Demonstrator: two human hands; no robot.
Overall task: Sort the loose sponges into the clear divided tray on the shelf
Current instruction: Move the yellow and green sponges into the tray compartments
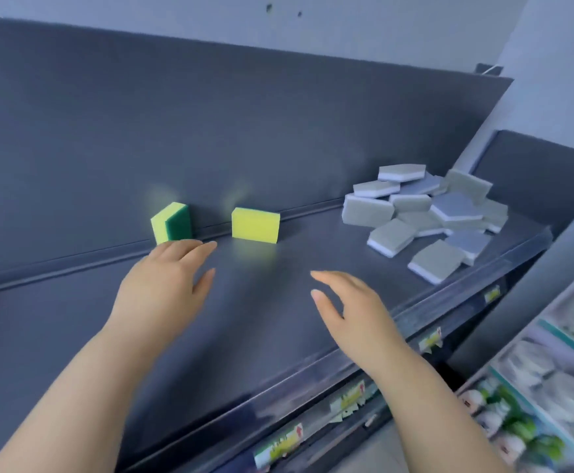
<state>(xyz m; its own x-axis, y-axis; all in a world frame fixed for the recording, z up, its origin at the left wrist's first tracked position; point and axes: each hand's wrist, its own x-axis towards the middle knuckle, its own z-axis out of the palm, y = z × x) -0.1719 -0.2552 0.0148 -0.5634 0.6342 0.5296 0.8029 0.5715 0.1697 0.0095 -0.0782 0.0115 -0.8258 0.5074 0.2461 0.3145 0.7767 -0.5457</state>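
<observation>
Empty and loose-fingered, the left hand (162, 278) and right hand (350, 312) hover near blocky yellow foam sponges (255, 228).

The light here is cool, bluish and even. The dark shelf (261, 319) looks matte, with a faint yellow-green glow thrown onto it and onto the back panel (210, 131) by the yellow sponges (255, 228). Weak, soft shadows lie under the left hand (162, 285) and right hand (350, 312). The grey sponges (425, 213) look fairly sharp. The price tags (347, 401) and packets (551, 387) at lower right are smeared by blur. The wide lens bows the shelf's straight lines.
</observation>
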